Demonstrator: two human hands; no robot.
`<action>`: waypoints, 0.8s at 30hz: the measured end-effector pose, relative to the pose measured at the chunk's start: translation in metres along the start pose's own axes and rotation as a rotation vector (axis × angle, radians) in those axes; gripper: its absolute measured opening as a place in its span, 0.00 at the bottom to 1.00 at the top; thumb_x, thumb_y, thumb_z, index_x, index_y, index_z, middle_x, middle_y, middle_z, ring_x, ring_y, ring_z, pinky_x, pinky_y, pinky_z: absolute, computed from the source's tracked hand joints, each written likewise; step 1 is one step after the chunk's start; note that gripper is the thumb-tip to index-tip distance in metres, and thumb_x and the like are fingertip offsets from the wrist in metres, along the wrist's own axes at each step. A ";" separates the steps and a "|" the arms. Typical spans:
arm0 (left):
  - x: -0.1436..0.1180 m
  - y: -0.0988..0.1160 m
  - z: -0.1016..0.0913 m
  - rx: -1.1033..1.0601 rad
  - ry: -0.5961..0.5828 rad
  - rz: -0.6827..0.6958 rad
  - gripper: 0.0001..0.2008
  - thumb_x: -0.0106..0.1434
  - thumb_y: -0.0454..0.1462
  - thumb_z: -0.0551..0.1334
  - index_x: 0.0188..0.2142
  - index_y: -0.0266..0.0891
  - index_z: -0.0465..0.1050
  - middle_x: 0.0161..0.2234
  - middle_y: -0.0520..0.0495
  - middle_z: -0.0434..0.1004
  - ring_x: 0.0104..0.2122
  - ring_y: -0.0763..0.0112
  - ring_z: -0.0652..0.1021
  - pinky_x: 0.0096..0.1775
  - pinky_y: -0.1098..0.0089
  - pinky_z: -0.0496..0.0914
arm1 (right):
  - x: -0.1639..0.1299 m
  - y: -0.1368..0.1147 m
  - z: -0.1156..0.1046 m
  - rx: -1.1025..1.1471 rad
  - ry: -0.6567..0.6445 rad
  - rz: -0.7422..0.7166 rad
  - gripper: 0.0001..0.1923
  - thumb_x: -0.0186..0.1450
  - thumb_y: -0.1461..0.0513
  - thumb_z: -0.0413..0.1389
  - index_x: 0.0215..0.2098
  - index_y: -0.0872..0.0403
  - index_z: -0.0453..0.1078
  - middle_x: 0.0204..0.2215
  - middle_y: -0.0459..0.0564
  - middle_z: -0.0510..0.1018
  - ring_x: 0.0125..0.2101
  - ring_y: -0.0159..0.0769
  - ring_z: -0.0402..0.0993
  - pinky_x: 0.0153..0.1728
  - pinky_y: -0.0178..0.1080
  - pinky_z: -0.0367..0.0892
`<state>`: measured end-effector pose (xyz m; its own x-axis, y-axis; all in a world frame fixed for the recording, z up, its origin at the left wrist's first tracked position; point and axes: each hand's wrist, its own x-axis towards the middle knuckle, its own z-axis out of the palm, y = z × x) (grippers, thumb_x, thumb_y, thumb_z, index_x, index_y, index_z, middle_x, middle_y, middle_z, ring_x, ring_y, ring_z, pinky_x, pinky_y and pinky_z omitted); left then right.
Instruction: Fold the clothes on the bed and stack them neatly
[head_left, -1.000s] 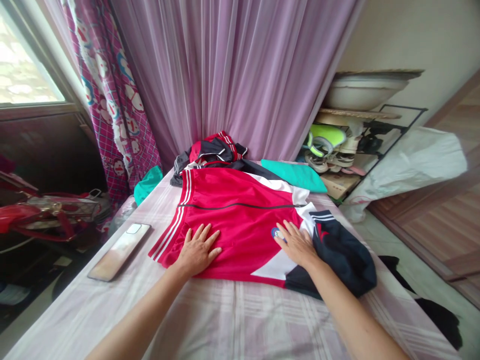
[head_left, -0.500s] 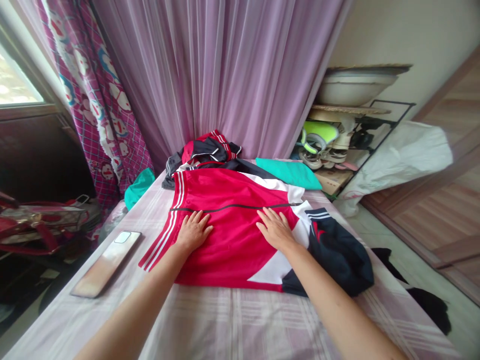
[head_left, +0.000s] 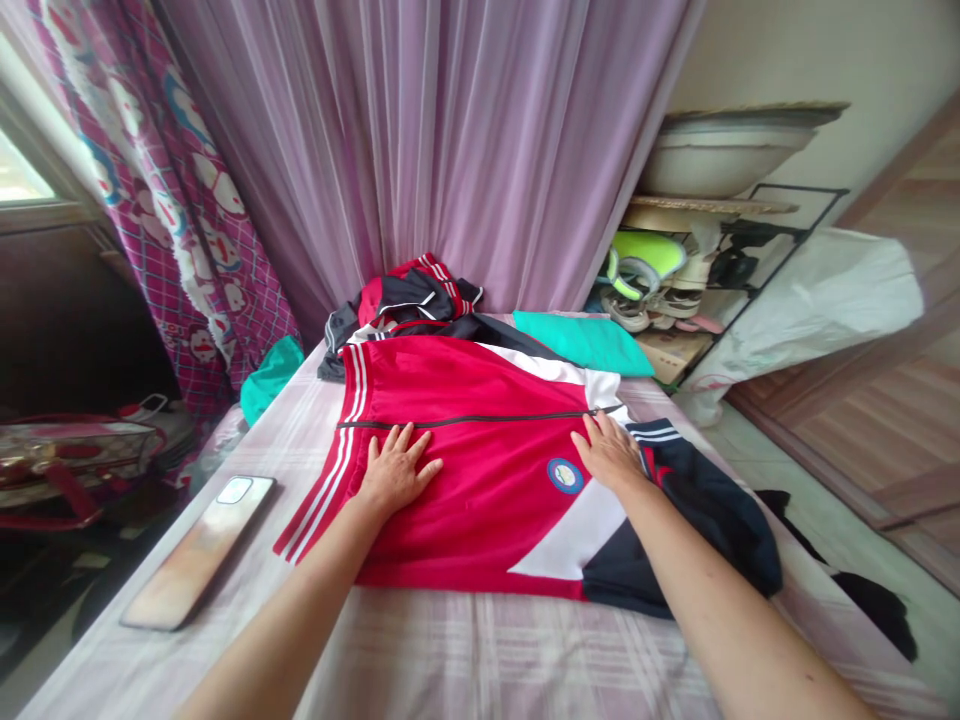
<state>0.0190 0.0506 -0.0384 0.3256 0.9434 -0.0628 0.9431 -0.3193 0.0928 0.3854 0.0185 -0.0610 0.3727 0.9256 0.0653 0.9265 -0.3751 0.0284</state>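
Pressing both palms flat, I am holding the red track jacket (head_left: 480,440) down on the checked bedsheet (head_left: 465,660): my left hand (head_left: 394,470) is lying near the white sleeve stripes, fingers spread apart, while my right hand (head_left: 611,452) is resting, fingers loosely together, just beside what looks like a round badge (head_left: 564,475).
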 end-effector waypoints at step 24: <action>0.023 -0.125 -0.035 -0.217 0.058 -0.455 0.22 0.57 0.53 0.59 0.31 0.36 0.78 0.34 0.33 0.81 0.39 0.48 0.81 0.36 0.62 0.70 | -0.024 -0.047 -0.001 0.026 0.005 -0.099 0.30 0.72 0.50 0.37 0.68 0.49 0.57 0.68 0.54 0.57 0.66 0.46 0.51 0.62 0.56 0.50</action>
<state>-0.0943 0.1151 -0.0162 -0.1254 0.9880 -0.0900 0.9509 0.1455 0.2732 0.3330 0.0139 -0.0628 0.2795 0.9577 0.0684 0.9597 -0.2807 0.0087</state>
